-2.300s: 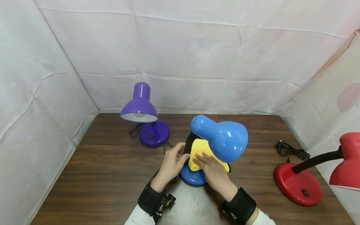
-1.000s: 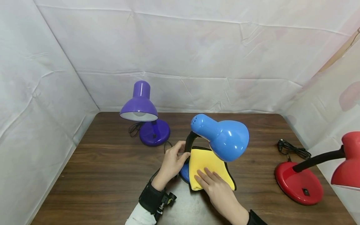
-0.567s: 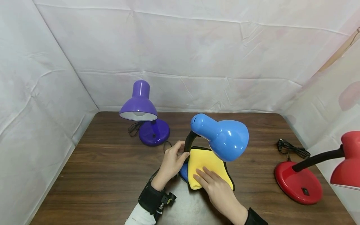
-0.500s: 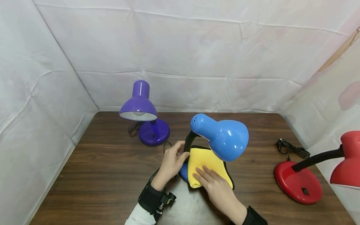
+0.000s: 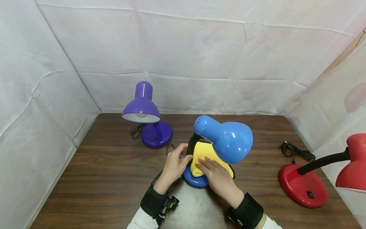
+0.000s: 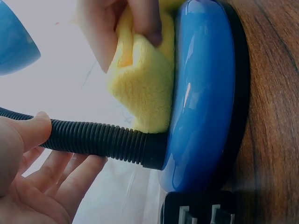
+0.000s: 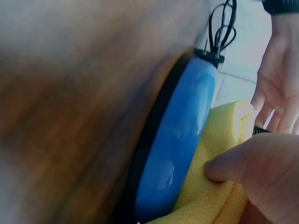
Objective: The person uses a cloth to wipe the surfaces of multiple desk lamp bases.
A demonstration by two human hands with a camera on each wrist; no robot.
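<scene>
I see the blue lamp standing mid-worktop, its round base flat on the wood. My left hand has its grip curled round the black ribbed neck, thumb on top. My right hand pinches the yellow cloth and presses it onto the base. Purple lamp behind left; red lamp far right.
</scene>
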